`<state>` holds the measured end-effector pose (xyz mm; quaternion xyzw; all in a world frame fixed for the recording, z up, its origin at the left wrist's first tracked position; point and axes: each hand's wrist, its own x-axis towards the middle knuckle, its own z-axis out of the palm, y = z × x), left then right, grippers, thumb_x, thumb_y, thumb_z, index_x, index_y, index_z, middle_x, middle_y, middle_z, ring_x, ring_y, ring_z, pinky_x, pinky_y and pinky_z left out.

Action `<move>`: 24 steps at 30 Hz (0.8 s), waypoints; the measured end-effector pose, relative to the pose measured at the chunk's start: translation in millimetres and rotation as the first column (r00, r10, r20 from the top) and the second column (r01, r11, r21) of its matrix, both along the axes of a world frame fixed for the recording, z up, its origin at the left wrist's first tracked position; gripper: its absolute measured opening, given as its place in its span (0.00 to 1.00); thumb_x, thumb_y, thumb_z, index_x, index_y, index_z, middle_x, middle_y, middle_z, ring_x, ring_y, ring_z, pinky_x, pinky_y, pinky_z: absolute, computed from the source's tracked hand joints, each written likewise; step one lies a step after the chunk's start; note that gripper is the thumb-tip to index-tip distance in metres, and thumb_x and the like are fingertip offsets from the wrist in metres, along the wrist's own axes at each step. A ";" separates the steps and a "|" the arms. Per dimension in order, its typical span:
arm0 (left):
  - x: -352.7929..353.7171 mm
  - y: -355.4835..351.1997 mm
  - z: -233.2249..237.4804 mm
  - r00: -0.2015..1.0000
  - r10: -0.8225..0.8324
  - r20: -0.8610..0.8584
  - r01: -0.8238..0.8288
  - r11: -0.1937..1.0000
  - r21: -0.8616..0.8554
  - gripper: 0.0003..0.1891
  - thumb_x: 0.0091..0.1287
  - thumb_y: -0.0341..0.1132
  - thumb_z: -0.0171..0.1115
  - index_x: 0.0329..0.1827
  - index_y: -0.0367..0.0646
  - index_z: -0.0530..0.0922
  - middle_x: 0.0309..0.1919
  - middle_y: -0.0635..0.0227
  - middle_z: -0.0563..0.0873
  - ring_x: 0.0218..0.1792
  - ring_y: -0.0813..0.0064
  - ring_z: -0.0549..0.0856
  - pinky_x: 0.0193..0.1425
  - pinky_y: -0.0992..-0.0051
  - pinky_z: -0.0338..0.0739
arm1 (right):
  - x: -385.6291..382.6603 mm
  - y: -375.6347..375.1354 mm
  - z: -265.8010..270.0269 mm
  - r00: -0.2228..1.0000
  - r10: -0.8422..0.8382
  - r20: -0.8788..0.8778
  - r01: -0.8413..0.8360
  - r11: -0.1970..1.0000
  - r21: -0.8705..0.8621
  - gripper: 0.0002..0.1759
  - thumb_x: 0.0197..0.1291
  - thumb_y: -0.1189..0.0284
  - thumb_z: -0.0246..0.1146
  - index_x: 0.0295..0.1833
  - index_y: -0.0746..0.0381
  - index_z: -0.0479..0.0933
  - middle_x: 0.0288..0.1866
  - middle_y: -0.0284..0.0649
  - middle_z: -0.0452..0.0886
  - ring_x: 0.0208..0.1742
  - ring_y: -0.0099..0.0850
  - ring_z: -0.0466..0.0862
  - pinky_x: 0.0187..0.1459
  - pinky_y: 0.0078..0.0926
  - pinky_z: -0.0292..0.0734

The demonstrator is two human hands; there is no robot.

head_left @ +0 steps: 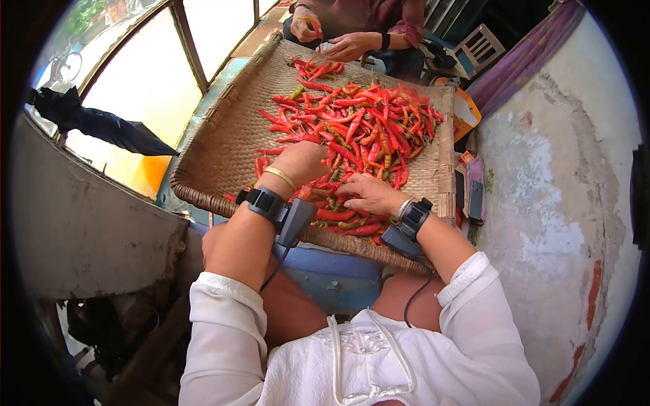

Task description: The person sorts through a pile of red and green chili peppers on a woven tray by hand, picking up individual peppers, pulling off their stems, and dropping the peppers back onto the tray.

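Note:
A large heap of red chili peppers (pixel 365 122), some orange or green-tinged, lies in a woven basket tray (pixel 230 145). My left hand (pixel 302 162) bends down into the near part of the heap; its fingertips are hidden behind the hand and among the peppers. Just to its right, my right hand (pixel 371 194) reaches leftward over the peppers with its fingers stretched out and touching them. Several more chili peppers (pixel 352 223) lie below my hands by the near rim. Each wrist carries a strapped-on device with a cable.
Across the tray, another person's hands (pixel 349 46) are over a small separate bunch of peppers (pixel 318 69). A folded dark umbrella (pixel 108 125) hangs by the window on the left. A bare plaster wall (pixel 542 196) stands close on the right. A wooden chair (pixel 479 49) is behind.

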<state>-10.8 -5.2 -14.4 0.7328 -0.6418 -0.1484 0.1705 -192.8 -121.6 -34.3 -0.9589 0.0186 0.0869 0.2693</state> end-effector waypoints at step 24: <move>-55.5 -10.7 -13.4 0.950 -0.303 -0.070 0.307 0.879 0.364 0.24 0.46 0.44 0.65 0.46 0.40 0.75 0.30 0.56 0.81 0.35 0.58 0.81 0.38 0.64 0.75 | -29.6 -31.3 9.3 0.964 -0.158 -0.212 0.222 0.921 0.321 0.20 0.52 0.69 0.59 0.51 0.64 0.72 0.40 0.44 0.80 0.41 0.33 0.79 0.45 0.28 0.72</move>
